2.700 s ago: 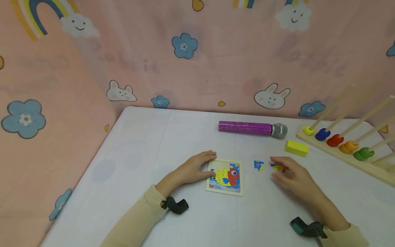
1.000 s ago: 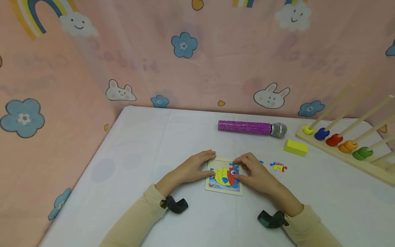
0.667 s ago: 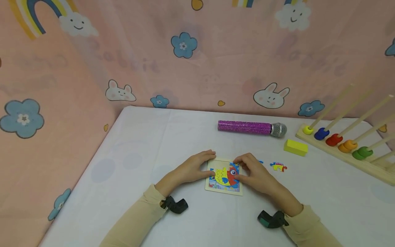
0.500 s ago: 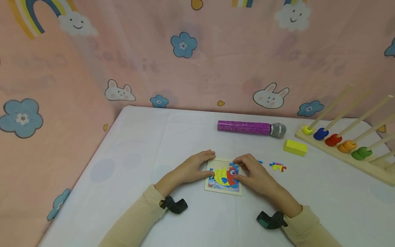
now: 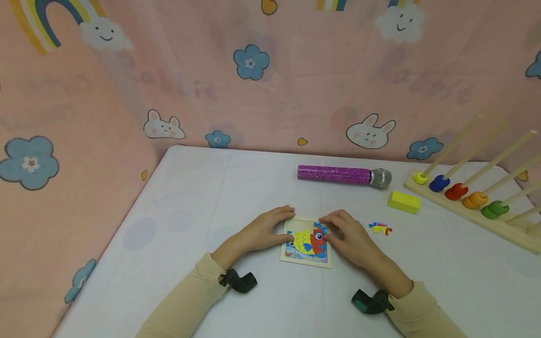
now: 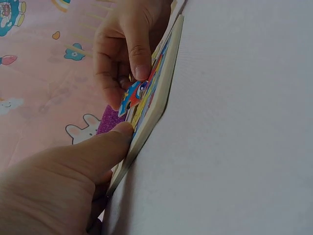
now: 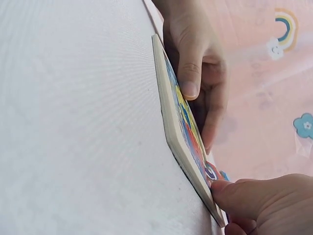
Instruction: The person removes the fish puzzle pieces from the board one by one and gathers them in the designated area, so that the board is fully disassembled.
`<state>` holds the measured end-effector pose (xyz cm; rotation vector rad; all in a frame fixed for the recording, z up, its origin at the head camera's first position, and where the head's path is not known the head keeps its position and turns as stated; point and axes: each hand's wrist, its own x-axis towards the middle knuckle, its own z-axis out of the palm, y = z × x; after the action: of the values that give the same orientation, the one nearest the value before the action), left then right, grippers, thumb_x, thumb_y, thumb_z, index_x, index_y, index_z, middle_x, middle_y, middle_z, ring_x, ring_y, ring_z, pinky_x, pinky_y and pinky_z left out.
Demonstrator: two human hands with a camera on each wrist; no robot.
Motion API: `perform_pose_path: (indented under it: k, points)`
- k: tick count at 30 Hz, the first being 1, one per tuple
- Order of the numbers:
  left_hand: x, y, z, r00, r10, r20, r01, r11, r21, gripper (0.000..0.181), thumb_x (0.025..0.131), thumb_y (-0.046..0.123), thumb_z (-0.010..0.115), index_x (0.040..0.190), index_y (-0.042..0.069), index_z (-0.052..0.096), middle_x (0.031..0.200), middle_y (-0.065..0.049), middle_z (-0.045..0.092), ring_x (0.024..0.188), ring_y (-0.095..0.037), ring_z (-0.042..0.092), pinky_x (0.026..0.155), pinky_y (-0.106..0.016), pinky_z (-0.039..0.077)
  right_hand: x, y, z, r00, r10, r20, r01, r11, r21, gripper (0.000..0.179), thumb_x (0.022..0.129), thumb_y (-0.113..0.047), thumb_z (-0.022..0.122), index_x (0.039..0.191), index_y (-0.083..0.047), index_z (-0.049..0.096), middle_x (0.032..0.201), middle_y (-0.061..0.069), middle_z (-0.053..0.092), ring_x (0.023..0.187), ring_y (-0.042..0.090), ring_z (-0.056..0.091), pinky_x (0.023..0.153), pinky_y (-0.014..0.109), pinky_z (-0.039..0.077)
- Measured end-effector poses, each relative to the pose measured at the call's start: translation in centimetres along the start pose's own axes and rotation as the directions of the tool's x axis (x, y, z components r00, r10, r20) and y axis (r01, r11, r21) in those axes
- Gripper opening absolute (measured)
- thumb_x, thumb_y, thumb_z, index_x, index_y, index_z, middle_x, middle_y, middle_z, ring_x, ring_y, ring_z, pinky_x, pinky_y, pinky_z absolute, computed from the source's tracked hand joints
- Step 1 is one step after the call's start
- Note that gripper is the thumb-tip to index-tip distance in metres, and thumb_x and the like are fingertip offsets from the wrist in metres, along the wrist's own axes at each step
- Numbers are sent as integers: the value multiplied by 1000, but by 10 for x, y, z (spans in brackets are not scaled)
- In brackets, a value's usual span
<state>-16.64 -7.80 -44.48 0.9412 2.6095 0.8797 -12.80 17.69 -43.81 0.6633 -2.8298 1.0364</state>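
Note:
A square wooden jigsaw puzzle board [image 5: 306, 264] with a fish picture lies on the white table. My left hand [image 5: 264, 230] holds its left side, thumb on the top face and fingers along the far left edge. At the board's upper right, my right hand [image 5: 352, 237] pinches a puzzle piece with the fish's eye; in the left wrist view this blue and red piece [image 6: 131, 95] is tilted up from the board. Bare wood shows at the board's upper left. A loose yellow, red and blue puzzle piece [image 5: 381, 228] lies to the right; another is nearly hidden behind my right hand.
A glittery purple microphone [image 5: 334, 174] lies behind the board. To its right are a yellow block [image 5: 404, 202] and a wooden bead rack [image 5: 473, 211] with upright pegs and coloured beads. A pink patterned cloth [image 5: 287, 94] hangs behind the table.
My right hand has moved left from the loose pieces to the board, uncovering one of them. Lately its thumb has shifted up slightly on the eye piece. My left hand has stayed put.

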Motion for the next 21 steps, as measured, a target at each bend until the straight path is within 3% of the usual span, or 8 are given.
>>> perform_pose_path:
  k: [11, 21]
  points:
    - [1, 0, 0, 1000, -8, 8, 8, 1000, 6, 64, 88, 37, 66, 142, 10, 44, 151, -1, 37, 142, -16, 28, 116, -33, 28, 0, 5, -1, 999, -46, -22, 46, 999, 13, 30, 83, -9, 72, 112, -9, 64, 109, 2, 56, 98, 15, 57, 86, 36, 55]
    - [1, -2, 2, 1000, 0, 5, 0, 1000, 7, 64, 88, 36, 66, 142, 10, 43, 151, -1, 37, 142, -15, 28, 116, -32, 28, 0, 12, -19, 1000, -5, -17, 5, 1000, 16, 29, 84, -7, 70, 112, -10, 64, 111, 3, 57, 99, 18, 56, 83, 41, 54]
